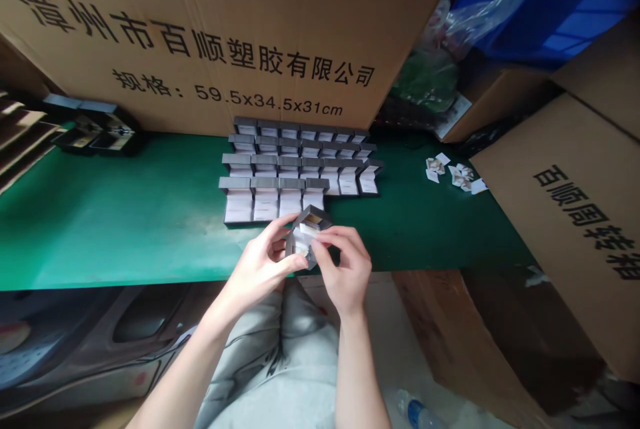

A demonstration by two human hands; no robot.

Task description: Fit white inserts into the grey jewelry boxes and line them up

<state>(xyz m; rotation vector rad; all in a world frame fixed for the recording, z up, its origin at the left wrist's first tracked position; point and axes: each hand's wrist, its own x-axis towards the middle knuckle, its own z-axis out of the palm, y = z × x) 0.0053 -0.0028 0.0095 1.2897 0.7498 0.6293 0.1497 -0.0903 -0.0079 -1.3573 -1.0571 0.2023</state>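
A small dark hinged box (314, 213) with its lid raised is held over the front edge of the table. My left hand (263, 254) wraps round its left side, thumb in front. My right hand (347, 264) pinches a white insert (306, 232) at the box's opening; the fingertips partly cover it. Just beyond my hands stand rows of similar dark boxes (241, 206) with raised lids and white insides. The row nearest me is shorter than those behind it.
A green table top (165, 216) carries the boxes. Behind them rises a large printed carton (200, 49). Small white cards (437, 166) lie to the right, beside another carton (565, 216). Two larger open black boxes (117, 139) stand at the left. A plastic bottle (417, 412) lies below.
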